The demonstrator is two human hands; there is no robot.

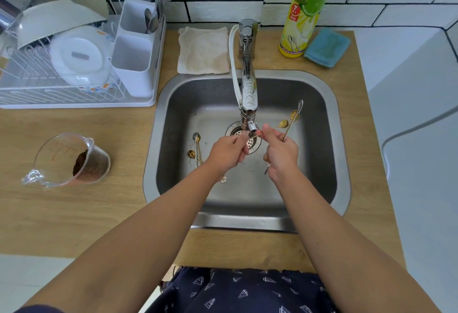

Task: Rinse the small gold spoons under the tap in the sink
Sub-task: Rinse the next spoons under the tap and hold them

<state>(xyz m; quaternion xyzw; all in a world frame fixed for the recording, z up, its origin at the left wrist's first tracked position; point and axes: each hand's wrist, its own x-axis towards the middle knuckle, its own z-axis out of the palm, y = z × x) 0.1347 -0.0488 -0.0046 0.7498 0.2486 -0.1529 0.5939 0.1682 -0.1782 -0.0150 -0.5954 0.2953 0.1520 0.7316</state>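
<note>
Working over the sink [329,154], we are somewhere in the middle of the job as far as we can judge: several small spoons are up in our hands beneath the tap [248,94], while at least two more lie loose on the sink floor to the left of the drain [244,136], one with a gold bowl [191,153] and one with a silvery bowl [196,136], both apparently waiting their turn. We cannot make out a clear stream of water at the spout, so whether the tap is running is not something we can tell. Our right hand [282,155] is closed in a loose fist around a small bundle of spoon handles, whose bowls fan out up and to the right; we see two gold bowls, the nearer one [283,123] just right of the spout and another [294,114] a little farther out, with a silver handle tip [300,106] rising beside them. Our left hand [229,151] has its fingers drawn together and pinches the near end of one thin gold handle [256,135], which runs across to the right thumb directly under the spout. So both hands are clamped on that spoon, left at its end, right at mid-handle. Nothing gold shows yet in the cutlery holder [135,50] of the drying rack, so we judge none has been put away.
</note>
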